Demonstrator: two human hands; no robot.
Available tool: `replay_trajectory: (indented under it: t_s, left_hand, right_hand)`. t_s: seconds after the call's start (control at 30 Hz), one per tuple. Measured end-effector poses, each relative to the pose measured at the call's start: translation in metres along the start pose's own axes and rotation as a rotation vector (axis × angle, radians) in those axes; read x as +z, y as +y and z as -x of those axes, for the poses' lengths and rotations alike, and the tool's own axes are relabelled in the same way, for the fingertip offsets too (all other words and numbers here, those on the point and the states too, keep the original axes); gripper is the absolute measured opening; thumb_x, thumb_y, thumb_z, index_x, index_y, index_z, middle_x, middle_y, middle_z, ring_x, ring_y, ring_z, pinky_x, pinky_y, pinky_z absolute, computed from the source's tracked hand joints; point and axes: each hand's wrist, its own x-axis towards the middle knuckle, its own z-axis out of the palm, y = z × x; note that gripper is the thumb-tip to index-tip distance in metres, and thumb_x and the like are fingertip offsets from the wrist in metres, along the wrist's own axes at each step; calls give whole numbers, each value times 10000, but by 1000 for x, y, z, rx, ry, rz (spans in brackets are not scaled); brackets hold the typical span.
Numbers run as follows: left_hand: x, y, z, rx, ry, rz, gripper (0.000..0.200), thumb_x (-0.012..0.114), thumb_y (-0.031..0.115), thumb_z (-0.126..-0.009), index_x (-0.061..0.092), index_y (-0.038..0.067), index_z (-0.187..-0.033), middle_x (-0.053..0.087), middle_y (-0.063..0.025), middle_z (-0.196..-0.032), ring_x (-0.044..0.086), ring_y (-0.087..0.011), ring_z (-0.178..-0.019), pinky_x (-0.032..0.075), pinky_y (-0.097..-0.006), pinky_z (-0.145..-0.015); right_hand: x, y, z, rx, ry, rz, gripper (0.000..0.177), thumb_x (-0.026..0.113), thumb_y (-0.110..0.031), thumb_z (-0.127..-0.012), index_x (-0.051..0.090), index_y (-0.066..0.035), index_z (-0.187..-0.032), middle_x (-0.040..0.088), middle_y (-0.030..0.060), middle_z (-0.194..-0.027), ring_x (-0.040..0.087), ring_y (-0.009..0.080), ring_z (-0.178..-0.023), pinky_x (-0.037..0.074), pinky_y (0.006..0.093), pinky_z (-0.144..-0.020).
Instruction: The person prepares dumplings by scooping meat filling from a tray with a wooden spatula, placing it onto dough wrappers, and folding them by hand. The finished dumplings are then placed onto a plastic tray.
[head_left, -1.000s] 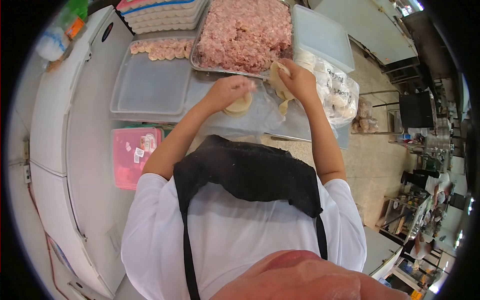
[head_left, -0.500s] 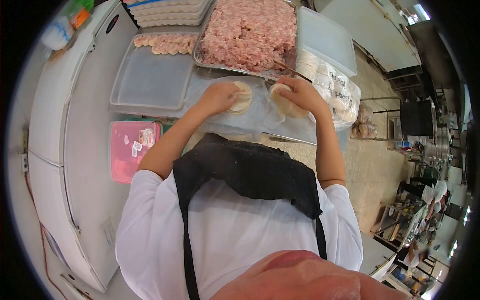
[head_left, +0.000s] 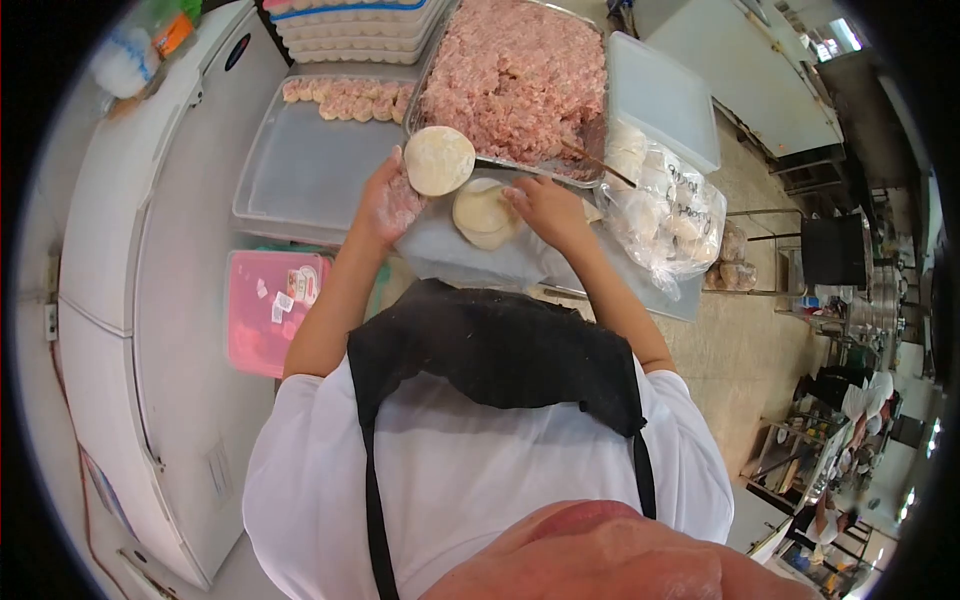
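My left hand [head_left: 390, 200], palm up and dusted with flour, holds a round floured dumpling wrapper [head_left: 440, 161] on its fingers, raised near the front corner of the meat tray. Just to the right, my right hand [head_left: 548, 212] has its fingertips closed on the edge of a stack of pale dumpling wrappers [head_left: 482, 216]. Those wrappers lie on a clear plastic sheet [head_left: 450, 256] at the table's near edge. Behind both hands is a metal tray [head_left: 483, 160] heaped with ground meat filling [head_left: 515, 75], and a thin stick [head_left: 605, 163] leans out of its near right corner.
Rows of filled dumplings [head_left: 345, 97] sit on a plastic tray [head_left: 300, 165] at left, below stacked egg-carton-like trays [head_left: 350, 35]. Bagged wrappers [head_left: 665, 205] and a translucent lid [head_left: 660, 100] lie at right. A pink-lidded box [head_left: 262, 315] stands lower left, beside a white refrigerator [head_left: 200, 300].
My left hand has turned palm up and risen leftward with a wrapper. My right hand has moved left to the stack in the middle, bringing wrappers from the right with it.
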Motion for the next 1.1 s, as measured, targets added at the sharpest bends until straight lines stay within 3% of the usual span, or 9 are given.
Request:
replay_trajectory:
  t_s: [0.23,0.37,0.47,0.57,0.67,0.83,0.93,0.97,1.1]
  left_hand:
    - [75,-53,-27,21,-152,-458,504,533,234,-952,368,63,-1397,476,-120,-1355,489,-265,-1232,408,-458,-1029]
    - [110,-60,-33,-138,-244,-226,672,451,489,-940,284,86,-1451,387,-118,-1441,409,-280,-1303,324,-520,-1077]
    - [105,-67,-55,-221,-298,-113,862,330,712,-868,231,115,-1481,310,-120,-1496,358,-345,-1329,304,-566,-1062]
    - [94,-68,-60,-434,-517,408,974,328,804,-794,234,120,-1481,214,-121,-1540,301,-410,-1349,267,-660,-1039]
    - [105,-70,-42,-352,-341,4,991,313,833,-779,251,135,-1479,275,-118,-1512,324,-387,-1339,263,-683,-1022]
    - [83,-91,-60,-330,-249,65,989,329,806,-799,248,85,-1472,293,-141,-1509,287,-381,-1372,244,-613,-1082]
    - [77,-85,-56,-317,-459,135,998,320,807,-800,224,84,-1481,288,-141,-1509,309,-370,-1362,269,-574,-1087]
    - [88,-81,-45,-181,-183,-104,1016,295,824,-790,188,101,-1496,278,-139,-1512,316,-382,-1356,290,-573,-1073]
    - [94,-73,-41,-269,-355,-59,992,256,861,-760,207,202,-1500,312,-144,-1489,376,-417,-1300,242,-646,-1050]
  right_hand:
    - [-57,-10,-28,34,75,-885,505,684,-328,-855,547,6,-1207,659,181,-931,654,185,-813,518,335,-614]
    - [-77,9,-45,-61,388,-374,392,600,-236,-893,551,8,-1196,648,196,-1046,669,290,-868,536,378,-693]
    - [-66,-60,-28,-156,-42,453,350,555,-225,-906,561,-35,-1200,648,211,-1051,657,332,-921,533,406,-743]
    - [-45,-52,-2,-477,215,-8,370,566,-318,-897,562,-136,-1219,675,156,-987,657,353,-831,525,440,-724]
    - [-78,8,-27,-188,250,-308,345,563,-260,-882,586,-183,-1217,666,173,-982,671,299,-894,534,420,-756]
    - [-64,-44,-8,-110,-39,315,422,610,-340,-873,570,-148,-1246,659,179,-1046,649,352,-930,495,462,-814]
    - [-41,-33,-1,-445,175,-172,441,637,-331,-853,565,-168,-1257,641,185,-1095,638,342,-975,495,451,-814]
    - [-46,-12,-15,-243,35,-167,414,620,-276,-861,563,-179,-1260,620,176,-1077,606,345,-983,489,447,-809]
    - [-75,16,-29,-386,225,10,328,561,-207,-893,579,-169,-1217,584,150,-1018,563,363,-951,483,422,-787]
